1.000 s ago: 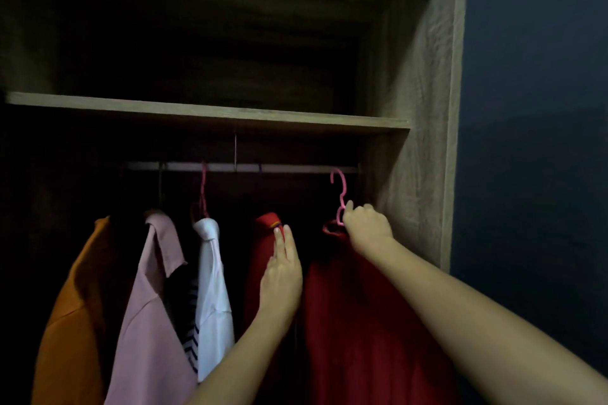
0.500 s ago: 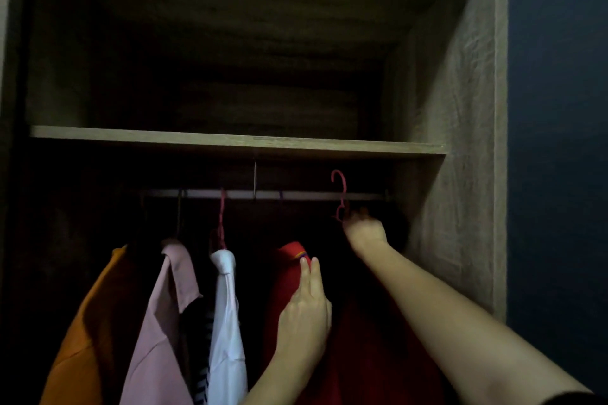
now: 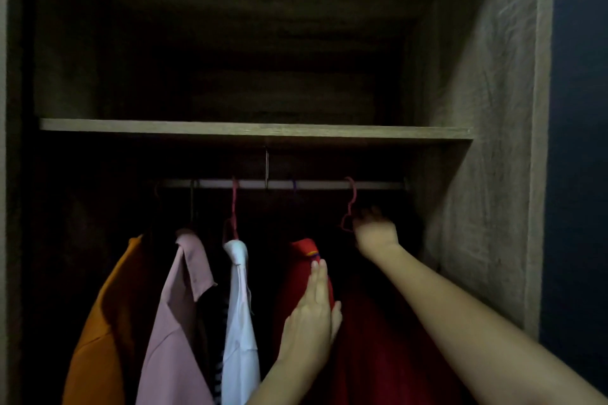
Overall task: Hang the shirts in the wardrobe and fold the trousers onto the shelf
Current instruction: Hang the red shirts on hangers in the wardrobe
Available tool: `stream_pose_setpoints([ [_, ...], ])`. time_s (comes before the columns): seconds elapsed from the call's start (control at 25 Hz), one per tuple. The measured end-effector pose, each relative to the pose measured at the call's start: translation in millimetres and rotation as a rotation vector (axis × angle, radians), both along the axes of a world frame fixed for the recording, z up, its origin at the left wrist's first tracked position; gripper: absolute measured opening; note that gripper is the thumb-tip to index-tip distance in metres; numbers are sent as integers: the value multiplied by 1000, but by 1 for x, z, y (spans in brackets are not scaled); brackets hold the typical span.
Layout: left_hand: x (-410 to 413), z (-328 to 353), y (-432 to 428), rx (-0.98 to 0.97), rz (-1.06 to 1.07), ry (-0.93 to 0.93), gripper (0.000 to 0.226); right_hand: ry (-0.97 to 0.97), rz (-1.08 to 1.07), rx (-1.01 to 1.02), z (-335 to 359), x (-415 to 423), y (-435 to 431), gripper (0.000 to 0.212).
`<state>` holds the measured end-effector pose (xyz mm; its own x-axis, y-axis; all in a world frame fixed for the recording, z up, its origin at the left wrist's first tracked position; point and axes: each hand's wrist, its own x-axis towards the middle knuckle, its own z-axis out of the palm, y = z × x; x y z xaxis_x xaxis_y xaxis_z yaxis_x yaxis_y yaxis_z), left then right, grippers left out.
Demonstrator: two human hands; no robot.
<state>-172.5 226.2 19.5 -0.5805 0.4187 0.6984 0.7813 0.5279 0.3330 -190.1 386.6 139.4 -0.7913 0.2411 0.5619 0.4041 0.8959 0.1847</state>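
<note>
Head cam, and it's pretty dark in there. My left hand (image 3: 312, 316) is flat, fingers straight and together, pressed against the side of the red collared shirt (image 3: 301, 260). My right hand (image 3: 375, 230) is up at the neck of the pink hanger (image 3: 350, 204), whose hook sits over the rail (image 3: 316, 184). The fingers are lost in shadow, so I can't tell if they're actually gripping it. A dark red shirt (image 3: 378, 355) hangs below that hand, near the wardrobe's right wall (image 3: 487, 174). Further left on the rail: white shirt (image 3: 238, 306), pink shirt (image 3: 177, 322), orange shirt (image 3: 98, 322). The shelf (image 3: 256, 131) runs just above.
</note>
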Motion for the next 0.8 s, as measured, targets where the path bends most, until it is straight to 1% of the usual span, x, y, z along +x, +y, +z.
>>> stream_pose_setpoints([
  [0.04,5,-1,-4,12,-17,-46,79,76,55,4,-1,5,-3,50],
  [0.12,20,1,-18,69,-46,-130,73,249,200,-73,-7,19,-15,44],
  [0.16,27,1,-28,108,-37,-119,69,332,277,-123,-13,26,-25,39],
  [0.2,34,1,-38,165,3,-54,64,402,347,-156,-21,34,-35,36],
  [0.28,47,-7,-64,209,108,14,57,487,474,-178,-34,50,-61,35],
  [0.32,58,-12,-81,207,130,-27,57,498,517,-183,-40,59,-76,36],
  [0.36,72,-20,-100,188,145,-115,61,486,549,-192,-48,69,-95,36],
  [0.4,86,-32,-121,159,158,-196,66,458,580,-199,-60,79,-116,37],
  [0.44,97,-47,-141,147,173,-235,71,418,612,-206,-74,88,-137,39],
  [0.52,121,-78,-186,135,240,-292,67,298,685,-236,-115,106,-183,45],
  [0.6,146,-117,-237,118,329,-336,62,158,740,-279,-174,125,-235,51],
  [0.68,178,-169,-297,39,437,-405,61,-8,793,-336,-241,157,-297,53],
  [0.8,241,-263,-385,-81,618,-596,58,-320,893,-408,-341,212,-382,54],
])
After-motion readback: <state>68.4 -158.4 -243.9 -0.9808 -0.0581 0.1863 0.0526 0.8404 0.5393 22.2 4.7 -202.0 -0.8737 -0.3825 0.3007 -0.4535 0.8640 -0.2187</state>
